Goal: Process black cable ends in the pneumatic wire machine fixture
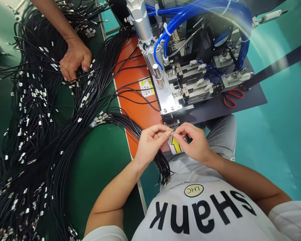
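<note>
My left hand (153, 139) and my right hand (194, 142) meet fingertip to fingertip in front of the machine. Both are closed in a pinch on a small pale, brass-coloured wire end (172, 131), whose details are too small to make out. A bundle of black cables (130, 124) runs beneath my left hand and wrist, and its stripped ends (165, 179) hang over the table edge by my lap. Just beyond my fingertips is the machine's dark lower fixture (171, 119). A yellow arrow label (176, 146) shows below my hands.
The press machine (150, 60) with blue air hoses (185, 16) stands on an orange base (130, 83). Red-handled scissors (232, 98) lie at its right. Piles of black cables (32, 100) cover the green table (100, 164); a co-worker's hand (75, 60) rests among them.
</note>
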### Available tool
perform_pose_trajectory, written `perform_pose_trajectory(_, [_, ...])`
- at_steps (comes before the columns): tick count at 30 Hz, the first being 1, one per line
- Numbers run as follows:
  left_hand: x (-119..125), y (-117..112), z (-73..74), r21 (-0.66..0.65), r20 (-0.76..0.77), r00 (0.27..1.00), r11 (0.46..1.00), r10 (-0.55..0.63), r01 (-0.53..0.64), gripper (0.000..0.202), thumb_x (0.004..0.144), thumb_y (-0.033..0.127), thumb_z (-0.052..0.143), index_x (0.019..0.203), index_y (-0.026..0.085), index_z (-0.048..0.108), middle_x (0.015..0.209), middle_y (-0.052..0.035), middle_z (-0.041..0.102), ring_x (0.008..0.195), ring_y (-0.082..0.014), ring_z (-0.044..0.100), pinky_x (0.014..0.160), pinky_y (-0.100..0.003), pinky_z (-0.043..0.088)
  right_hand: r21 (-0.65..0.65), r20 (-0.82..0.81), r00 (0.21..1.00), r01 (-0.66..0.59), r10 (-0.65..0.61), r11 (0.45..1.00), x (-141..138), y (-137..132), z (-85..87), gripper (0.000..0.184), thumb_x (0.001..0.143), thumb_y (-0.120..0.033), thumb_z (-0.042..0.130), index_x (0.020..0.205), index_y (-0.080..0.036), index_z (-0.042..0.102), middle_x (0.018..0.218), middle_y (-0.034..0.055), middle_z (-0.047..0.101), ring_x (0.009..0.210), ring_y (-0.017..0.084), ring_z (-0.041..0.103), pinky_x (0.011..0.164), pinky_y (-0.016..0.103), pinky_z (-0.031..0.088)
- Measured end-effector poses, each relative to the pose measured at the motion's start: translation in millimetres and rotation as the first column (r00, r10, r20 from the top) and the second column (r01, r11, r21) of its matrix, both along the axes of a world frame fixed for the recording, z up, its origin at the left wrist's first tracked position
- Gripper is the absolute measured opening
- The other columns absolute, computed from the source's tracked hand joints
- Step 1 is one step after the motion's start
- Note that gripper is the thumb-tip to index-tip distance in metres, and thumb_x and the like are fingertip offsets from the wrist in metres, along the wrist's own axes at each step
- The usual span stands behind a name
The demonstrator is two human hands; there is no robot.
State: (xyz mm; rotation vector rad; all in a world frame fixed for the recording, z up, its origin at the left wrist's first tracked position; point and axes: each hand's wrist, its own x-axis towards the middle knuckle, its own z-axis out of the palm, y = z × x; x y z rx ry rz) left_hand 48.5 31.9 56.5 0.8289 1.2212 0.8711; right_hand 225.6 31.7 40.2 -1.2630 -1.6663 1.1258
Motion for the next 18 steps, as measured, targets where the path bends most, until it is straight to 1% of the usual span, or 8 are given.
perform_pose_trajectory(3, [1,0,-2.2,-0.004,0.031,0.999,0.999,0.034,-0.034,0.022,0.078,0.034,0.08,0.086,0.015,0.072,0.068,0.0006,0.061,0.055,-0.0058,0.047,0.051,-0.019,0.039,-0.008,0.016,1.0,0.004,-0.004,1.0,-3,-2,0.3,0.009,0.091,-0.024,0.06,0.083,-0.023,0.06,0.08,0.0022,0.064,0.068,0.015,0.058,0.065,0.03,0.048])
perform_pose_trajectory(7, [2,0,-2.4,0.014,0.051,0.996,0.998,0.068,-0.069,0.021,0.075,0.032,0.082,0.083,0.015,0.072,0.082,-0.0012,0.063,0.057,-0.0044,0.047,0.052,-0.02,0.039,-0.024,0.016,1.0,0.013,-0.012,1.0,-3,-3,0.5,0.009,0.092,-0.024,0.059,0.083,-0.023,0.06,0.081,0.0023,0.064,0.069,0.015,0.06,0.066,0.03,0.048])
perform_pose_trajectory(8, [2,0,-2.0,0.007,0.064,0.996,0.998,0.067,-0.068,0.02,0.075,0.031,0.082,0.083,0.016,0.072,0.081,-0.0008,0.063,0.056,-0.004,0.046,0.051,-0.019,0.039,-0.025,0.016,1.0,0.013,-0.012,1.0,-3,-3,0.4,0.009,0.092,-0.024,0.059,0.083,-0.023,0.06,0.081,0.0023,0.064,0.069,0.015,0.06,0.066,0.03,0.048])
perform_pose_trajectory(11, [5,-1,-0.9,-0.032,0.098,0.992,0.997,0.075,-0.072,0.018,0.076,0.029,0.081,0.083,0.016,0.071,0.071,0.001,0.058,0.055,-0.0044,0.045,0.051,-0.019,0.037,-0.017,0.014,1.0,0.011,-0.011,1.0,-3,-3,-0.8,0.01,0.092,-0.024,0.058,0.083,-0.023,0.059,0.081,0.002,0.064,0.068,0.015,0.059,0.065,0.03,0.047])
perform_pose_trajectory(15, [11,-3,-2.0,-0.069,0.078,0.99,0.991,0.116,-0.11,0.02,0.078,0.033,0.078,0.082,0.016,0.069,0.06,0.0038,0.051,0.052,-0.005,0.04,0.048,-0.019,0.036,0.019,0.045,0.999,0.021,-0.021,1.0,-5,-5,-4.2,0.01,0.092,-0.022,0.057,0.082,-0.023,0.058,0.079,0.0021,0.063,0.067,0.016,0.059,0.066,0.031,0.046])
perform_pose_trajectory(18, [14,-7,-4.3,-0.067,0.051,0.992,0.991,0.118,-0.114,0.023,0.08,0.036,0.076,0.085,0.017,0.065,0.059,0.0057,0.049,0.048,-0.0041,0.038,0.045,-0.017,0.037,0.06,0.077,0.997,0.015,-0.019,0.998,-4,-6,-5.7,0.009,0.09,-0.02,0.058,0.082,-0.023,0.059,0.078,0.0019,0.064,0.066,0.015,0.057,0.067,0.031,0.046])
